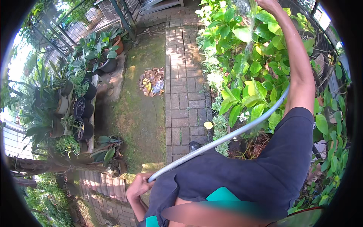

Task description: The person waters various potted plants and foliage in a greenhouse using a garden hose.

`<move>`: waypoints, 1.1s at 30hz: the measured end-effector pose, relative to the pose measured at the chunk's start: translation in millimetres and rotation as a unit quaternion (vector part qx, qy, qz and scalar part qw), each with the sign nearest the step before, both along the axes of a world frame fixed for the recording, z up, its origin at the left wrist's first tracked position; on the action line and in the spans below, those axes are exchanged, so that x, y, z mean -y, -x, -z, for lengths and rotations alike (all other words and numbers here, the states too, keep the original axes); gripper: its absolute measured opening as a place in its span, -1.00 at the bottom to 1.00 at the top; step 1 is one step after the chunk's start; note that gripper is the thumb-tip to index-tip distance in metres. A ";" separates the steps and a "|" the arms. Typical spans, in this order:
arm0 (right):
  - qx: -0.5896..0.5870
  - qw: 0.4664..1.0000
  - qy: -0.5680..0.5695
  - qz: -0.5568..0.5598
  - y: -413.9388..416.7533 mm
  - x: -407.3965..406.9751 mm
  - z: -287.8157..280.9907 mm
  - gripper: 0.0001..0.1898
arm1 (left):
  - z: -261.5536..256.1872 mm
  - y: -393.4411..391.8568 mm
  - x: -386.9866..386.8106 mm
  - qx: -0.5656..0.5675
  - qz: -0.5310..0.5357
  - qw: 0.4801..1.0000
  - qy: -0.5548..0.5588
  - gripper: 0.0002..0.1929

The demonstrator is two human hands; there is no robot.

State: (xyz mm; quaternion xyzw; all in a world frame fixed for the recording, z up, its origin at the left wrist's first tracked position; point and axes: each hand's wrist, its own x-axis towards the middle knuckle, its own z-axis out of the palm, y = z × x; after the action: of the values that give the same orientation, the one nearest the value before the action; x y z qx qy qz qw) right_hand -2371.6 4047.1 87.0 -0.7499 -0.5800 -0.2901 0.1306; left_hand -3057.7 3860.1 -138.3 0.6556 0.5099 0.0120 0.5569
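A grey-blue garden hose (227, 137) runs in a curve across the front of my dark shirt. My left hand (141, 184), low at the left, is closed around it near my side. The hose passes behind my raised right forearm. At the top edge my right hand (268, 5) is partly cut off, its fingers curled; the hose's end is not visible there. A stream of water (249, 37) falls from beside those fingers onto broad-leaved green shrubs (255, 66).
A brick path (178, 99) runs ahead, with a mossy strip (136, 119) and a heap of dry leaves (152, 81) to its left. Potted plants (85, 106) line a ledge farther left. A tree trunk (42, 165) and a metal fence (75, 21) stand at left.
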 end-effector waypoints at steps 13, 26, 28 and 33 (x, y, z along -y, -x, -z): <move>-0.173 0.980 -0.039 0.094 23.0 6.8 -74.7 -0.72 | -1.9 -43.9 -56.6 0.080 -0.145 0.985 -0.048 -0.85; -0.126 0.984 0.063 0.110 -20.9 17.6 -62.3 -0.82 | -27.9 -24.1 -61.4 0.112 -0.216 0.964 -0.110 -0.78; -0.150 0.985 0.035 0.076 -11.5 8.1 -63.3 -0.81 | -29.2 -23.7 -59.9 0.118 -0.230 0.960 -0.110 -0.77; -0.103 0.993 -0.025 -0.044 8.8 -22.7 -65.3 -0.76 | -38.2 -21.4 -54.1 0.136 -0.266 0.941 -0.161 -0.78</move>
State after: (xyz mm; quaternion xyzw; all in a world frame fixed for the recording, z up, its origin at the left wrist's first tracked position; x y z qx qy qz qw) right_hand -2380.4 4069.8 152.3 -0.7459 -0.5886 -0.2200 0.2208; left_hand -3036.3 3914.2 -100.2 0.5689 0.5764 0.3306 0.4847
